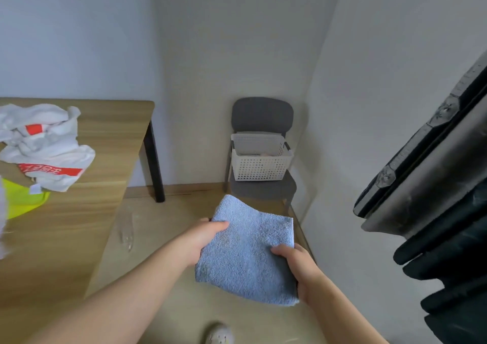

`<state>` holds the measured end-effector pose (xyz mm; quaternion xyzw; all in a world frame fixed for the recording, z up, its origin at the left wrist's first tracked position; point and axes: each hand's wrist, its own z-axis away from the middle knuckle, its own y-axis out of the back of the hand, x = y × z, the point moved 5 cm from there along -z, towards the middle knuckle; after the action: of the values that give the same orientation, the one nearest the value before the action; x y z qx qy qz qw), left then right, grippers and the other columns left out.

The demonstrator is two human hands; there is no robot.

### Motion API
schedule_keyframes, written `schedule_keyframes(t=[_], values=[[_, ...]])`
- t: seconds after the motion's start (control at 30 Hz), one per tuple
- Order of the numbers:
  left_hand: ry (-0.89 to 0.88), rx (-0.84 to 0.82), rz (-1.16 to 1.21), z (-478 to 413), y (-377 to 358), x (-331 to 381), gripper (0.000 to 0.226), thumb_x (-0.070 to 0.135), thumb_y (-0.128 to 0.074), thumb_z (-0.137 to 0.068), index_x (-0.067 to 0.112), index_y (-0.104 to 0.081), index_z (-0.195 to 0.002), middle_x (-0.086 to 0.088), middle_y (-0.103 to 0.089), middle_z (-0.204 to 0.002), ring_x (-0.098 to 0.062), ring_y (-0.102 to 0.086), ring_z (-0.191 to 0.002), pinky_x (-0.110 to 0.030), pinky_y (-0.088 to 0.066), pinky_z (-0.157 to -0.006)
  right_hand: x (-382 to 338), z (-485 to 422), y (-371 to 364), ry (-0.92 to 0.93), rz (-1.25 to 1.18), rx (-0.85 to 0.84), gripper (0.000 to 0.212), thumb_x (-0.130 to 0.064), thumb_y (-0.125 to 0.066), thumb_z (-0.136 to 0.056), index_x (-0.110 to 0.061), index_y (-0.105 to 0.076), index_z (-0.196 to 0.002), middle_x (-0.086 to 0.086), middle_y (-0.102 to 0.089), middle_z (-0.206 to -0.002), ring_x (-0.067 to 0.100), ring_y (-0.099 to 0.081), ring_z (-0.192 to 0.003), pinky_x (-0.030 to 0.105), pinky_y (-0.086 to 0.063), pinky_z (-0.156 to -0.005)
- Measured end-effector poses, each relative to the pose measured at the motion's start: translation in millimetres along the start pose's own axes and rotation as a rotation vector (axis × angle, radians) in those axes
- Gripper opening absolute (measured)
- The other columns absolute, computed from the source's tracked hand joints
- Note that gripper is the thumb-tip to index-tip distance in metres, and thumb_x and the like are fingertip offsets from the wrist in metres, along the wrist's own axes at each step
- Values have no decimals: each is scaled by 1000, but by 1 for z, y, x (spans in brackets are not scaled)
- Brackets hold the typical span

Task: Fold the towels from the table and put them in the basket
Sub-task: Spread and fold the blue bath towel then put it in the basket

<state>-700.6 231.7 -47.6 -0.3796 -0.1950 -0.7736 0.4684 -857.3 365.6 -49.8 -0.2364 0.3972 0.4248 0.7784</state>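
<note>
While your left hand and right hand grip opposite edges of the blue towel, seemingly to preserve its folds, the basket sits at twelve o'clock.

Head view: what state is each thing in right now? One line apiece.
blue towel: folded, held in the air by both hands.
left hand: grips the towel's left edge.
right hand: grips the towel's right edge.
basket: upright on the chair, open-topped, contents unclear.
white towels: crumpled, unfolded, on the table.
yellow-green cloth: on the table, partly under the white towels.
</note>
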Motion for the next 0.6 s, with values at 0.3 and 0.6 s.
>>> schedule_keyframes(t=[0.3, 0.6], values=[[9, -17, 71, -150, 11, 115, 18, 24, -59, -92, 8, -61, -101, -14, -69, -96, -28, -67, -84, -36, -53, -69, -111, -172, -17, 20, 29, 33, 14, -3, -60, -84, -12, -58, -95, 17, -67, -96, 32, -64, -83, 35, -52, -67], [-74, -8, 69, -285, 9, 237, 43, 12, -58, -90, 9, -47, -132, -11, -67, -104, -24, -66, -90, -32, -52, -69, -219, -340, -15, 28, 67, 96, 24, -5, -59, -84, -9, -56, -108, 11, -64, -101, 31, -60, -94, 39, -50, -78]])
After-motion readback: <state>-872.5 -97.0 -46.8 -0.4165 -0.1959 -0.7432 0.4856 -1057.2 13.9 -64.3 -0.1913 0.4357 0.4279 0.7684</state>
